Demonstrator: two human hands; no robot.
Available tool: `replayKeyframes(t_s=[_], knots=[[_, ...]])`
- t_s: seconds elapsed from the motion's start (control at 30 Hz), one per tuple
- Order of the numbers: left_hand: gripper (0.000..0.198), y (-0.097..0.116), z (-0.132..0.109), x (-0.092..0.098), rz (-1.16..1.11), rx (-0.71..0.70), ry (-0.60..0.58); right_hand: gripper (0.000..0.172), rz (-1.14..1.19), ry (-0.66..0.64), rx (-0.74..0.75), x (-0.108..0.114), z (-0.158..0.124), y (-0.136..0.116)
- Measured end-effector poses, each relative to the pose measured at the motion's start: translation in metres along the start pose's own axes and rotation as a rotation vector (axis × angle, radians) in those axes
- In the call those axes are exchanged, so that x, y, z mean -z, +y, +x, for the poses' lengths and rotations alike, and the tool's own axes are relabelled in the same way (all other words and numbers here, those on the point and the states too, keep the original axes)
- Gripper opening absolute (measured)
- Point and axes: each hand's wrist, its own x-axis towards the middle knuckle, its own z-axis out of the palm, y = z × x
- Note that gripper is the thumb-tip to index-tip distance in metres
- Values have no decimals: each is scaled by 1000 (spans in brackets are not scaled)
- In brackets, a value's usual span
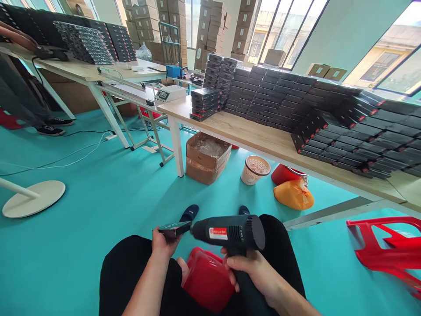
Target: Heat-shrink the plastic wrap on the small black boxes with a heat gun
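Observation:
A dark green heat gun (235,232) with a red label is gripped by its handle in my right hand (246,265). Its nozzle points left, close to the end of a flat black box (175,229). My left hand (164,241) is closed around that box, holding it tilted above my left knee. The box's upper face looks glossy; I cannot make out whether film covers it. Below the heat gun, between my legs, is a red plastic stool (210,278).
Stacked black boxes (269,96) line the table (226,127) ahead. Beneath stand a cardboard carton (205,164), a wastebasket (253,171) and an orange bag (292,195). A red stool (391,250) lies at right. Another person's hand (19,37) shows at far left.

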Motion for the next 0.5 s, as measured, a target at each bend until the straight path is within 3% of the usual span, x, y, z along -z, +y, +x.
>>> replayKeyframes(t_s=[0.1,0.27,0.43,0.5], knots=[[25,0,-2,-1,17,-14,26,19,-51,-151,-15,4,-4,-3],[8,-7,-4,-5,115,-91,-10,25,-86,70,12,11,-5,-16],[11,-17,-3,-7,281,-55,-122,19,-107,-173,-78,17,-8,-24],[11,-18,-3,-6,332,-25,-160,23,-69,-134,-60,18,-3,-28]])
